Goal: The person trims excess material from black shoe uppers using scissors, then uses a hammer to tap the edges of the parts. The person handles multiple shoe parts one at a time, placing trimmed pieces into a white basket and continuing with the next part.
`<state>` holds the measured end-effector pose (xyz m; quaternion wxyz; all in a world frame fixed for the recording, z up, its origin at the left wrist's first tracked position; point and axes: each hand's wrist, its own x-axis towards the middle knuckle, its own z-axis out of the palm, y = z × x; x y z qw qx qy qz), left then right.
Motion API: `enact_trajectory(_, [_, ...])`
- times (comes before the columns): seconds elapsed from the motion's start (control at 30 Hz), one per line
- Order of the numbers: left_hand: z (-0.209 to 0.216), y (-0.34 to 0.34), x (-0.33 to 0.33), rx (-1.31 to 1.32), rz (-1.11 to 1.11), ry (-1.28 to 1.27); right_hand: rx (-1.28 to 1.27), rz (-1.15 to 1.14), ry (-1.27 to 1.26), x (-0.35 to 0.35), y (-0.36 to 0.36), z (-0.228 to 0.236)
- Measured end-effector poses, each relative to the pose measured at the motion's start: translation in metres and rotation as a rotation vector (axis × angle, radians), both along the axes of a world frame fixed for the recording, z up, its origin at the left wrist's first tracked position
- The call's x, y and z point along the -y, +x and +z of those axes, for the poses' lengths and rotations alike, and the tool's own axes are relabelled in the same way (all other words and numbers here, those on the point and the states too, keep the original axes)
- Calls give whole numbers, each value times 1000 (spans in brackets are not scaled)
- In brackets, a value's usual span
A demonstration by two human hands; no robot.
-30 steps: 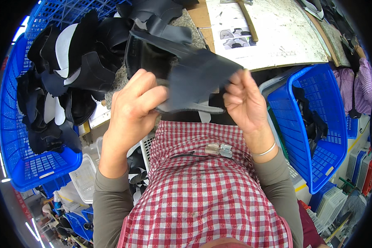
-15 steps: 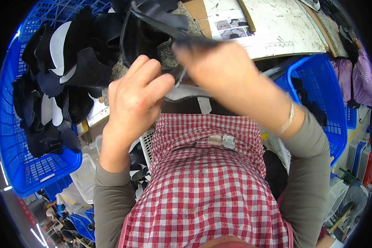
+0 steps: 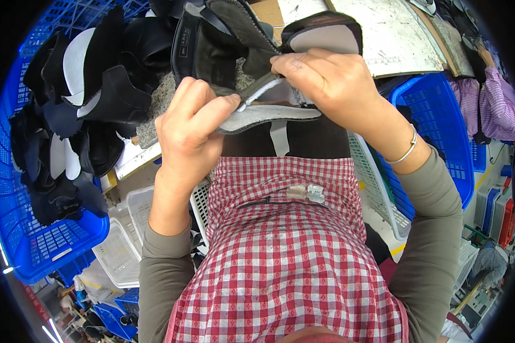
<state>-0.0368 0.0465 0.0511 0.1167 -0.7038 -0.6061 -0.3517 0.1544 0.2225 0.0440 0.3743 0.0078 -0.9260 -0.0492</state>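
Both hands hold a black shoe upper [image 3: 203,48] in front of me, over the table's near edge. Its dark lining faces up, and a pale grey backing [image 3: 269,116] shows along the lower piece. My left hand [image 3: 190,128] pinches one edge between thumb and curled fingers. Further right, my right hand [image 3: 335,83] grips another edge, thumb and fingers closed. A narrow white strip of the upper runs between the two grips. Beyond the right hand, a rounded flap with a light patch [image 3: 328,40] sticks up. My fingers hide part of the edges.
At left, a blue basket [image 3: 60,243] holds several black and white shoe pieces [image 3: 117,94]. Another blue basket [image 3: 449,137] stands at right, beside a white crate [image 3: 377,188]. A worn white board [image 3: 395,43] lies on the table. Another person's checked sleeve [image 3: 498,103] shows far right.
My right hand has moved slightly right and gone from blurred to still. The shoe upper is now spread wider, with its lining and white strip exposed. My left hand keeps its pinch.
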Motion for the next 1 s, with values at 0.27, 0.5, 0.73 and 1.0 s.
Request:
enact_trajectory(0.27, [-11,-4,2,41,2,36,52,-29,-2,4,1,-1])
enact_trajectory(0.5, [-10,-6,3,83,-17,23,-68,-14,-25,3,-12,-5])
enact_trajectory(0.73, [-8,-3,6,81,-1,24,-32,0,-62,3,-6,-3])
enact_trajectory(1.0, [-15,6,9,144,-4,72,-30,-18,-19,6,-8,-6])
